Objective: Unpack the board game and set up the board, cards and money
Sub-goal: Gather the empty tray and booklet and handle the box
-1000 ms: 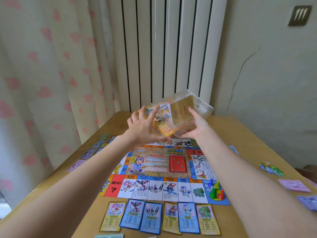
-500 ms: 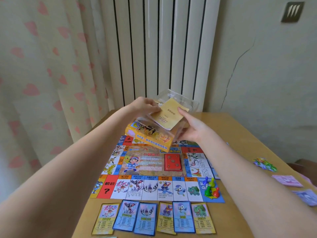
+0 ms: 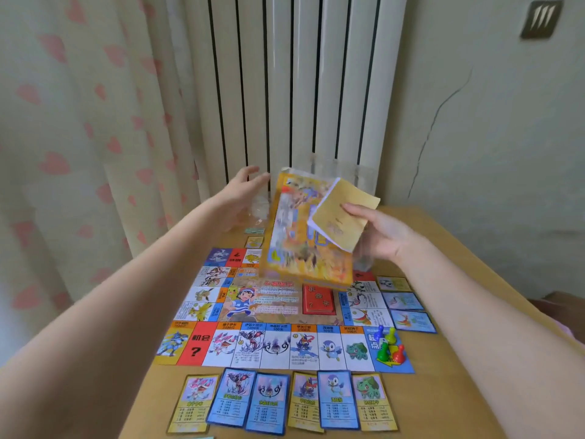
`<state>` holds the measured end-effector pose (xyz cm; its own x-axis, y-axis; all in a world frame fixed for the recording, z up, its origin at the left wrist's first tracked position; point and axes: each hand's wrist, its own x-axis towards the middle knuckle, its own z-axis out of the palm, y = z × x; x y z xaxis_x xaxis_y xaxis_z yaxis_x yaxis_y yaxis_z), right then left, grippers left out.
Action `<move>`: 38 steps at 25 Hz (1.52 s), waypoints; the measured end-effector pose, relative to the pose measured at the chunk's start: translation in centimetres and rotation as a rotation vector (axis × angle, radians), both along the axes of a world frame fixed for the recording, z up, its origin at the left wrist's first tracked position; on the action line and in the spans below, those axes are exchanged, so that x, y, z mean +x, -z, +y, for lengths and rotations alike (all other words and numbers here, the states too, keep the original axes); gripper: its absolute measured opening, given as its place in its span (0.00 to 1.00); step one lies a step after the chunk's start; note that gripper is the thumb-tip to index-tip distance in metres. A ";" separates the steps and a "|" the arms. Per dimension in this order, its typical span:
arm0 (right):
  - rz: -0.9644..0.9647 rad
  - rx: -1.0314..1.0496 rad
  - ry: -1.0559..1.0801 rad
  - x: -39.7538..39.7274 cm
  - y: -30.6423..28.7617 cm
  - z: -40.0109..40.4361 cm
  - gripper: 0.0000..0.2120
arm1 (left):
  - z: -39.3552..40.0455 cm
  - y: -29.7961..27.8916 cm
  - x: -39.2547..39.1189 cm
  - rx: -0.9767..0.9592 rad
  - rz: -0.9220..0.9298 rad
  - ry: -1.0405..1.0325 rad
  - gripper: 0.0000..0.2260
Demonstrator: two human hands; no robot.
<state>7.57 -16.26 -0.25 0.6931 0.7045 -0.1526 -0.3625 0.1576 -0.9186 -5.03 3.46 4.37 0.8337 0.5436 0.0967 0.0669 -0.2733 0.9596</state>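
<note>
We cannot read the blurred game box (image 3: 305, 236), which hides the board's (image 3: 278, 312) far edge. The frame's bottom cuts off a card (image 3: 198, 437) on the counter (image 3: 468, 391). The left hand's (image 3: 243, 188) fingers smear.

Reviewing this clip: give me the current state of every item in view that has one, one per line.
game box: tilted up, motion-blurred, lower edge over the board
yellow card stack: held by the right hand
left hand: fingers straight, behind the box
game board: unfolded flat on the table
red card deck: on the board's centre
pawns: upright on the corner square
property cards: face-up in a row
</note>
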 end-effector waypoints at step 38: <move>-0.357 0.323 0.283 -3.7 -9.2 1.5 0.03 | 1.5 -3.7 -5.4 -0.142 -0.103 0.351 0.22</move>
